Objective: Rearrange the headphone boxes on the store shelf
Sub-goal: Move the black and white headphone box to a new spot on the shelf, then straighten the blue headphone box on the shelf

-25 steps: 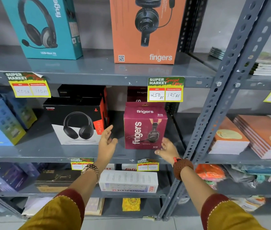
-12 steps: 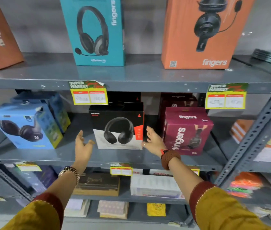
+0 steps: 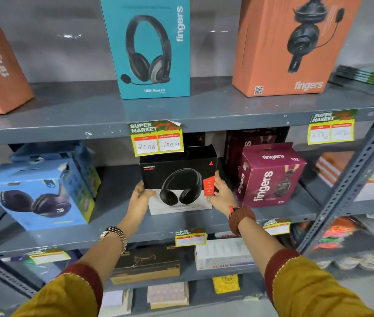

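In the head view, a black-and-white Rockerz headphone box (image 3: 178, 179) stands upright on the middle shelf (image 3: 112, 227), held between two hands. The left hand (image 3: 140, 197) presses against its lower left edge, thumb on the front face and the other fingers hidden behind the side; the right hand (image 3: 220, 193) clasps its right edge beside the red tag, thumb in front, fingers wrapped around the side. Both hands are closed on the box, one from each side. Just to the right, close to the right hand, stands a maroon Fingers S10 box (image 3: 270, 177), turned at an angle, with more dark boxes behind. Well to the left sits a blue headphone box (image 3: 37, 193), also angled. A yellow price tag (image 3: 157, 139) reading 200 and 100 hangs from the upper shelf edge, overlapping the top of the black box. Above stand a teal USB-Meet H2 box (image 3: 149, 46) and an orange Fingers box (image 3: 289, 44).
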The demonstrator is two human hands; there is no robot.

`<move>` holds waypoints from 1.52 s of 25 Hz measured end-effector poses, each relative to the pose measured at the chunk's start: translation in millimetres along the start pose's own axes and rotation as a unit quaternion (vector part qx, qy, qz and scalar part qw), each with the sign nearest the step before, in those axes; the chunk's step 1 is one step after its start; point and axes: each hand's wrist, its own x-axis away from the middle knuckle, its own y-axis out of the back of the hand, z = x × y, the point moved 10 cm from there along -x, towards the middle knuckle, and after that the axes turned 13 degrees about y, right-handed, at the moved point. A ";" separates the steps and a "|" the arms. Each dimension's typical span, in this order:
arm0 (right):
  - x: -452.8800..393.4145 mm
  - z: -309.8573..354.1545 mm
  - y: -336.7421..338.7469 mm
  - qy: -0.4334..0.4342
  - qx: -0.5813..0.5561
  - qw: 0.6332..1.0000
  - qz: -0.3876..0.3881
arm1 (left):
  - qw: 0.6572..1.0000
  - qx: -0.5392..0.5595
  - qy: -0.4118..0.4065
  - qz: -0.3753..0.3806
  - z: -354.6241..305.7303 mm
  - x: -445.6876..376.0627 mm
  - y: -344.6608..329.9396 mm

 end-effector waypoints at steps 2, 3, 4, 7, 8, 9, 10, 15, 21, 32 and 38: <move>15.1 44.1 7.0 0.021 -0.023 0.999 -0.030 | 1.000 0.011 -0.005 -0.004 2.8 2.2 4.6; 18.6 54.1 7.1 0.026 -0.018 0.999 -0.031 | 1.000 0.010 -0.007 -0.005 4.2 2.6 6.9; 23.7 54.7 6.0 0.025 -0.024 0.999 -0.029 | 1.000 0.010 -0.007 -0.008 5.9 2.2 10.9; 25.1 46.9 -2.7 0.021 -0.024 0.999 -0.019 | 1.000 0.006 -0.013 0.011 9.4 3.0 15.2; 27.7 52.1 -3.4 0.022 -0.027 0.999 -0.018 | 1.000 0.004 -0.014 0.016 9.4 4.9 14.6; 27.8 53.0 -4.3 0.025 -0.032 0.999 -0.019 | 1.000 0.006 -0.014 0.016 9.5 8.0 14.4; 24.4 46.2 -3.4 0.025 -0.032 0.999 -0.027 | 1.000 0.012 -0.011 0.016 10.8 10.1 14.0; 46.0 26.3 -21.4 -0.033 -0.049 0.998 -0.027 | 0.999 0.022 0.002 -0.044 38.4 16.6 33.6; 50.7 43.3 -105.5 -0.013 -0.065 0.992 0.107 | 0.984 0.080 -0.003 -0.161 74.4 23.4 122.9; 12.0 215.0 -277.6 0.089 -0.129 0.977 0.147 | 0.962 0.091 -0.016 -0.258 39.6 0.7 350.6; -0.6 246.0 -339.0 0.056 -0.115 0.986 0.111 | 0.995 0.072 -0.006 -0.072 24.2 -28.5 373.5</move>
